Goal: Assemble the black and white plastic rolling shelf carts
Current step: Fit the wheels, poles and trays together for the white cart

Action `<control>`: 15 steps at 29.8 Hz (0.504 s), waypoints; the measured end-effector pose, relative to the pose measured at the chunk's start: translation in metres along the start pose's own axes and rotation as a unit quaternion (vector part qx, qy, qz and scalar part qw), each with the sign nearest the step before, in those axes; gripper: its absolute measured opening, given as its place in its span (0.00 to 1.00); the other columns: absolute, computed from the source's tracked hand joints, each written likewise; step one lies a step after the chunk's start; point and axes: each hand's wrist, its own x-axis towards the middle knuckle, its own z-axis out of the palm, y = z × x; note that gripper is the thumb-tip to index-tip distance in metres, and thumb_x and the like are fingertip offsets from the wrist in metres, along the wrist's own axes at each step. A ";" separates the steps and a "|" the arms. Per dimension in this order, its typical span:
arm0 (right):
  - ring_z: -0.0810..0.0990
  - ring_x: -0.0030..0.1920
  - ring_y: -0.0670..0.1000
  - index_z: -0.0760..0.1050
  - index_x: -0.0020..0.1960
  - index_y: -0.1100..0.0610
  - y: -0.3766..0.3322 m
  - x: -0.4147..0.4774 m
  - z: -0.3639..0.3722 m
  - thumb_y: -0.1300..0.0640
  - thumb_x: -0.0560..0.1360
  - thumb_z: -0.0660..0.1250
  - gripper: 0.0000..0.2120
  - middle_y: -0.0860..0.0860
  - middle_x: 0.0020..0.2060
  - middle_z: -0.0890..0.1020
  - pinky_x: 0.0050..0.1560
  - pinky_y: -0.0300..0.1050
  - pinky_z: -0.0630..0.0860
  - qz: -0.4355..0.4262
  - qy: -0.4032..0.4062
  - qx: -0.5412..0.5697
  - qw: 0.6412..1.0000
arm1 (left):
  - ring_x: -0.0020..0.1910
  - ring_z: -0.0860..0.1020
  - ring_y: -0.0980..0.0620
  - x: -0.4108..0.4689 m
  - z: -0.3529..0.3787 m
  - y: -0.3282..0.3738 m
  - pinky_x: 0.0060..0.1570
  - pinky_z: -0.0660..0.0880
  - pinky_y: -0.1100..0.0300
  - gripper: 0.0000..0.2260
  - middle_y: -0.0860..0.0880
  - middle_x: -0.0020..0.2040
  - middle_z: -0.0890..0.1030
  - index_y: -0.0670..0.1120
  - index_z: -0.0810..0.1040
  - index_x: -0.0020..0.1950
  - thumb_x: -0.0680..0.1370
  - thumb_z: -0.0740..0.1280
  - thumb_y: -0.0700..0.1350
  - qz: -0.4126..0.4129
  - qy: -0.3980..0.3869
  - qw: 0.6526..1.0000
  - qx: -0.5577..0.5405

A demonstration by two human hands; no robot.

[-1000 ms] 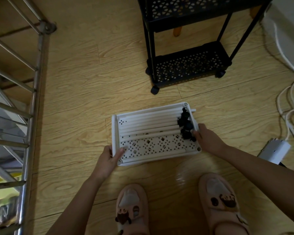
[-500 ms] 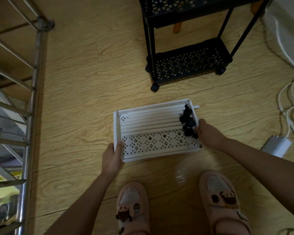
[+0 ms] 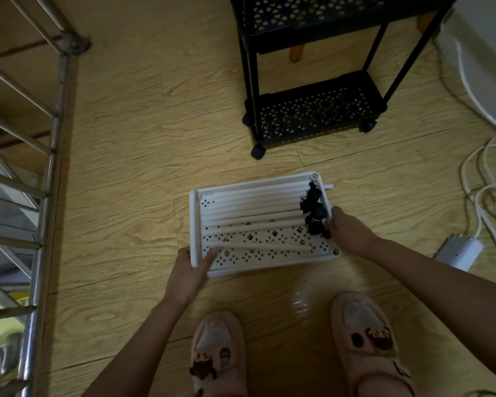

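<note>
A white perforated shelf tray point(image 3: 269, 260) lies on the wooden floor in front of my feet. Several white tubes point(image 3: 252, 209) lie lengthwise inside it, and a cluster of black caster wheels point(image 3: 315, 214) sits at its right end. My left hand point(image 3: 191, 269) grips the tray's near-left corner, thumb over the rim. My right hand point(image 3: 345, 229) holds the tray's right rim beside the casters. The assembled black cart point(image 3: 312, 110) stands on its wheels just beyond the tray.
A metal rail frame point(image 3: 45, 167) runs along the left. White cables point(image 3: 487, 193) and a power strip point(image 3: 460, 252) lie on the floor at right. My two slippered feet point(image 3: 292, 353) stand close behind the tray. A white appliance point(image 3: 481, 58) sits at far right.
Both hands have kept hold of the tray and shifted it slightly; one tube near the front now lies more askew. The view has dipped a little.
</note>
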 end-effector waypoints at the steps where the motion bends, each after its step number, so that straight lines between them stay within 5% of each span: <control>1: 0.73 0.37 0.55 0.63 0.54 0.65 0.001 0.000 0.000 0.59 0.82 0.54 0.08 0.67 0.47 0.79 0.32 0.45 0.62 0.002 0.000 0.000 1.000 | 0.42 0.82 0.51 0.004 -0.002 0.003 0.39 0.81 0.52 0.38 0.49 0.48 0.81 0.46 0.72 0.59 0.63 0.64 0.75 -0.005 -0.019 0.999 -0.025; 4: 0.70 0.32 0.51 0.61 0.51 0.61 0.002 0.002 -0.003 0.59 0.82 0.54 0.05 0.65 0.45 0.78 0.28 0.43 0.61 0.004 0.000 -0.005 1.000 | 0.48 0.80 0.47 0.014 -0.006 0.023 0.42 0.79 0.53 0.42 0.47 0.50 0.80 0.47 0.75 0.57 0.58 0.61 0.77 -0.095 -0.083 0.990 -0.062; 6: 0.69 0.31 0.48 0.60 0.51 0.60 0.002 0.004 -0.006 0.59 0.82 0.55 0.05 0.61 0.42 0.76 0.27 0.41 0.60 0.005 -0.005 -0.011 1.000 | 0.45 0.80 0.46 0.018 -0.006 0.034 0.44 0.80 0.51 0.35 0.45 0.45 0.80 0.45 0.76 0.50 0.62 0.64 0.75 -0.122 -0.109 0.985 -0.047; 9: 0.69 0.31 0.48 0.60 0.51 0.60 0.004 0.005 -0.007 0.59 0.82 0.55 0.05 0.58 0.40 0.74 0.27 0.41 0.61 0.009 -0.005 -0.018 1.000 | 0.38 0.77 0.49 0.023 0.001 0.037 0.41 0.76 0.54 0.22 0.48 0.37 0.76 0.42 0.72 0.49 0.75 0.64 0.62 -0.128 -0.074 0.988 -0.033; 15: 0.68 0.30 0.48 0.63 0.55 0.65 0.002 0.003 -0.006 0.61 0.80 0.57 0.07 0.61 0.42 0.76 0.27 0.41 0.60 0.026 -0.004 -0.012 1.000 | 0.33 0.73 0.50 0.021 0.008 0.036 0.33 0.69 0.59 0.10 0.45 0.36 0.75 0.40 0.74 0.45 0.80 0.62 0.47 -0.121 -0.020 0.991 -0.044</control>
